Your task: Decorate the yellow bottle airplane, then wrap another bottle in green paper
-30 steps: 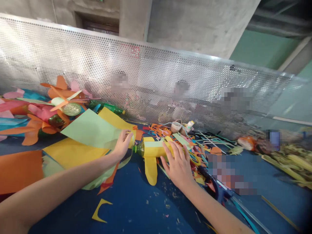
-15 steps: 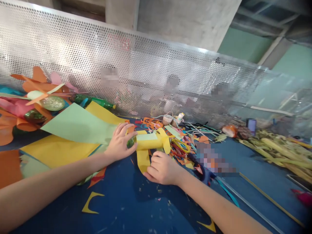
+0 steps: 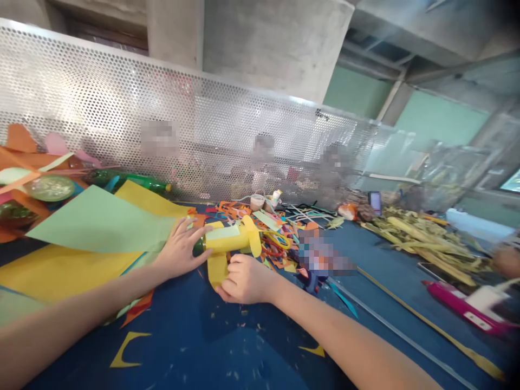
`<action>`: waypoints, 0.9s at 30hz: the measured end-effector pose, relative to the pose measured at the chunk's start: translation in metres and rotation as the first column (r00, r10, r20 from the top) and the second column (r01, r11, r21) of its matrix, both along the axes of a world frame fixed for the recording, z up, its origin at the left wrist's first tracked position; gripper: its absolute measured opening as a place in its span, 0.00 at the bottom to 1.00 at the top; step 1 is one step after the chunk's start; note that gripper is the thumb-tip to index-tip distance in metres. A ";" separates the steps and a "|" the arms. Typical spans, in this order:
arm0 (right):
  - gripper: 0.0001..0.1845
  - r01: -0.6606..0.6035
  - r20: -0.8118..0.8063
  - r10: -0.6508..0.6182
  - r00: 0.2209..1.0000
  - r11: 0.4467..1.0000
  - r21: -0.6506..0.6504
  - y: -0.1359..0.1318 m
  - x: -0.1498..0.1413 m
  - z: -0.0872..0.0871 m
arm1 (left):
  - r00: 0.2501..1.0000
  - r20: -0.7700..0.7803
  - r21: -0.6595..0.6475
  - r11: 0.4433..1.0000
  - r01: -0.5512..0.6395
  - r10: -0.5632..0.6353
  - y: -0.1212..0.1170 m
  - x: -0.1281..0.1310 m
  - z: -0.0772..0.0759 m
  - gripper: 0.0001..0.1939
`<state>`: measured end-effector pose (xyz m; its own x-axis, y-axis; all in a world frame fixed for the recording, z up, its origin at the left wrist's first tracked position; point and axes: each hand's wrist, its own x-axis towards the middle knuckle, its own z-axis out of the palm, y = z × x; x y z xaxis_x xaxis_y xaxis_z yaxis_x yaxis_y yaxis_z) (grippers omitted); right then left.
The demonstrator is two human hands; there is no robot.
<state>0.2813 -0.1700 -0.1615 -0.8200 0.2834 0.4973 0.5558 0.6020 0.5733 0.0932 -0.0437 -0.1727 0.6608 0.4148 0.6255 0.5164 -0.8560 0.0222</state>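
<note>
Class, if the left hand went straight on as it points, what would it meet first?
The yellow bottle, probably: the left hand seems to touch it now, though depth is unclear.

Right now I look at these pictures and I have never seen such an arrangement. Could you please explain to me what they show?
There is no machine here: you see a person's two bare hands. All views come from one camera on that person's head, looking forward and down.

On the blue table, a bottle wrapped in yellow paper lies on its side. The left hand curves about its neck end; how firmly, I cannot tell. The right hand holds the yellow paper flap between curled fingers and thumb.

To the left lie a pale green sheet and coloured paper pieces; behind, a perforated metal panel stands. Dry husks lie further right.
</note>
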 end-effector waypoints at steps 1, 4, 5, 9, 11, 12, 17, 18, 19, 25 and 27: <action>0.23 0.001 -0.003 -0.001 1.000 1.000 0.005 0.000 0.001 0.001 | 1.000 0.002 -0.005 1.000 -0.007 0.007 0.001 0.000 0.000 0.27; 0.23 0.019 -0.010 -0.019 1.000 1.000 0.024 0.001 0.003 0.007 | 0.999 0.012 -0.027 0.999 -0.036 0.037 0.010 -0.002 0.001 0.27; 0.23 0.034 -0.014 -0.034 0.999 0.999 0.032 0.001 0.005 0.010 | 0.999 0.013 -0.036 0.998 -0.048 0.048 0.014 -0.004 0.001 0.26; 0.21 0.260 -0.082 -0.261 0.962 0.965 -0.027 0.007 0.020 0.022 | 0.996 0.004 -0.066 0.994 -0.087 0.087 0.029 -0.010 0.008 0.24; 0.20 0.509 -0.160 -0.533 0.831 0.844 -0.169 0.012 0.034 0.028 | 0.994 0.009 -0.067 0.992 -0.108 0.109 0.031 -0.010 0.015 0.24; 0.18 0.632 -0.202 -0.683 0.702 0.728 -0.265 0.015 0.043 0.031 | 0.993 0.018 -0.058 0.991 -0.119 0.120 0.028 -0.009 0.019 0.23; 0.15 0.791 -0.293 -0.900 0.321 0.425 -0.439 0.023 0.099 0.040 | 0.994 0.108 0.090 0.996 -0.005 -0.004 -0.025 0.003 0.033 0.17; 0.14 0.792 -0.287 -0.919 0.269 0.381 -0.477 0.023 0.111 0.041 | 0.993 0.079 0.079 0.994 0.078 -0.084 -0.041 0.005 0.032 0.14; 0.14 0.788 -0.274 -0.935 0.226 0.341 -0.513 0.022 0.122 0.043 | 0.985 0.036 0.047 0.985 0.165 -0.167 -0.057 0.007 0.029 0.13; 0.09 0.706 -0.103 -0.984 0.147 0.177 -0.686 0.018 0.175 0.043 | 0.929 -0.196 -0.173 0.944 0.281 -0.312 -0.113 0.011 0.002 0.23; 0.10 0.688 -0.046 -0.990 0.130 0.123 -0.715 0.023 0.188 0.043 | 0.933 -0.221 -0.199 0.949 0.243 -0.285 -0.113 0.012 -0.002 0.23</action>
